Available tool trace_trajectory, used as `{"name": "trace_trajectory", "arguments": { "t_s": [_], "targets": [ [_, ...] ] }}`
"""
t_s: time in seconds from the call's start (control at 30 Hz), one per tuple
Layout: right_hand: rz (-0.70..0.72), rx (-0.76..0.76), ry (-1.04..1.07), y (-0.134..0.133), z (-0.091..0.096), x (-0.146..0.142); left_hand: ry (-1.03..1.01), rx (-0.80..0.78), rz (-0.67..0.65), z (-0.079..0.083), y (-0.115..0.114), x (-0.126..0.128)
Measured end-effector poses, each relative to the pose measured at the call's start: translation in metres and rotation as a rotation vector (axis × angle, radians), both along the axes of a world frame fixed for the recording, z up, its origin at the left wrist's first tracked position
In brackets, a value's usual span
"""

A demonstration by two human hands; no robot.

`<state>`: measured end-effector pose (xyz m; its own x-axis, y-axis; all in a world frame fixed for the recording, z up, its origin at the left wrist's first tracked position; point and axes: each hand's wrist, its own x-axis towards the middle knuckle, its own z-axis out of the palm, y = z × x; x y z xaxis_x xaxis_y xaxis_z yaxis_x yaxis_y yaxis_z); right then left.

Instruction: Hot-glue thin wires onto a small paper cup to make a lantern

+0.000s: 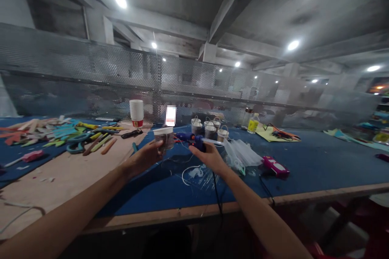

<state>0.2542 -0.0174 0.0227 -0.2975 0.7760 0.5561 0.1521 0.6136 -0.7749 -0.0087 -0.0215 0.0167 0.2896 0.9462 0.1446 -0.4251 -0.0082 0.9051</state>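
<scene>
My left hand is closed around a small paper cup, held above the blue table mat. In my right hand is a blue hot glue gun, its nozzle pointing left at the cup's side. Whether the tip touches the cup I cannot tell. A clear glue stick sticks out of the gun's rear, and a black cord hangs down over the table edge. Behind the gun stand several small cups with looped handles.
At left lie coloured craft pieces and scissors. A stack of paper cups stands at the back near a lit screen. Right of my hand are a clear plastic bag, a magenta device and a yellow-labelled bottle.
</scene>
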Motion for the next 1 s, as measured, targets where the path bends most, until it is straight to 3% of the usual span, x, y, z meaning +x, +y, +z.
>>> {"name": "trace_trajectory", "arguments": {
  "t_s": [0.17, 0.63, 0.83, 1.0],
  "targets": [
    [0.023, 0.003, 0.032, -0.01, 0.001, -0.012, 0.086, 0.013, -0.006, -0.006, 0.003, -0.002],
    [0.049, 0.041, 0.031, -0.002, -0.009, -0.013, 0.118, 0.009, -0.032, -0.011, 0.007, -0.001],
    [-0.025, 0.153, -0.065, 0.006, -0.019, -0.01, 0.124, 0.002, -0.019, -0.013, 0.007, -0.004],
    [-0.112, 0.301, -0.198, 0.002, -0.015, -0.006, 0.121, -0.001, -0.023, -0.012, 0.007, -0.003]
  ]
}}
